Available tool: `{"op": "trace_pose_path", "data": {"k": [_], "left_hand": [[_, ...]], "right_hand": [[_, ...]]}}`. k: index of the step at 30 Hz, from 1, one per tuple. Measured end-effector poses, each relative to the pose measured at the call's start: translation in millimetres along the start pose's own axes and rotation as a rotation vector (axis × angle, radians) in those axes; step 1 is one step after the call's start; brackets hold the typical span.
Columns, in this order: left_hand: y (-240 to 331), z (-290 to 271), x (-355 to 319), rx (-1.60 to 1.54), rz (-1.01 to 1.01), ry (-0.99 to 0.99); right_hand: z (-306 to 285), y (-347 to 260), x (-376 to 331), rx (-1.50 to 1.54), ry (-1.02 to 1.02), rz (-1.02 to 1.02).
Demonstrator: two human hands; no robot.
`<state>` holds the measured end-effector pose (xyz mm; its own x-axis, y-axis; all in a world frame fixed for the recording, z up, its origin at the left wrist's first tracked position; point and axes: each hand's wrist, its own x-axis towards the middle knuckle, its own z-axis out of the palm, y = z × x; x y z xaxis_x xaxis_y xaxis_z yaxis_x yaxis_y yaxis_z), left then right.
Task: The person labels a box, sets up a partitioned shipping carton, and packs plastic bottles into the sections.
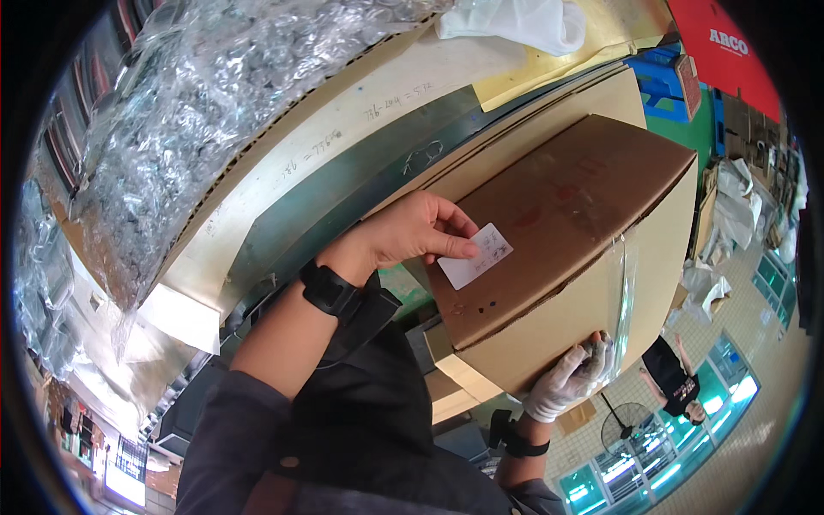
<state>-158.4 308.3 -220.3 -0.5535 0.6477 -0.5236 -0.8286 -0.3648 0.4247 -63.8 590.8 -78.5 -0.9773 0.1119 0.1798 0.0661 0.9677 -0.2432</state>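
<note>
Cardboard box (566, 215) with smooth brown and paler tan faces sits tilted before you, a glossy strip of clear tape (621, 296) running down its tan side. Your bare left hand (412, 228) has its grip closed on a thin, flat white card (482, 261), thumb and fingers pinching it over the brown face near an edge, though you cannot tell whether it touches. Your right hand (566, 378), in a pale, smudged fabric glove, lays bent fingers against the tan side beside the tape, and whether its grip is closed cannot be told.
</note>
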Motion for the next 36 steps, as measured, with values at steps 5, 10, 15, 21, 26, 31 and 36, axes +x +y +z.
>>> {"op": "trace_pose_path", "data": {"k": [5,10,15,21,26,31,36], "left_hand": [[6.1,7.6,-1.2,0.06,0.017,0.029],[1.7,7.8,0.3,0.192,0.169,0.005],[7.7,21.1,-18.7,1.12,0.659,0.435],[-9.2,55.1,-35.7,0.836,0.442,0.012],[18.2,84.7,-111.7,1.172,0.843,0.559],[26.1,29.5,-289.4,0.751,0.688,1.159],[35.3,-70.7,-350.0,1.269,0.685,1.915]], "right_hand": [[3.8,-5.1,2.8,0.051,0.088,0.039],[-3.1,-0.9,0.4,-0.037,-0.013,0.029],[0.4,4.5,-3.9,0.055,0.029,0.078],[8.4,-2.2,3.3,0.276,0.114,0.002],[-5.7,19.6,11.9,-0.077,0.11,-0.162],[3.6,23.3,15.7,0.031,0.154,-0.172],[12.3,-1.0,19.2,0.403,0.191,-0.167]]}}
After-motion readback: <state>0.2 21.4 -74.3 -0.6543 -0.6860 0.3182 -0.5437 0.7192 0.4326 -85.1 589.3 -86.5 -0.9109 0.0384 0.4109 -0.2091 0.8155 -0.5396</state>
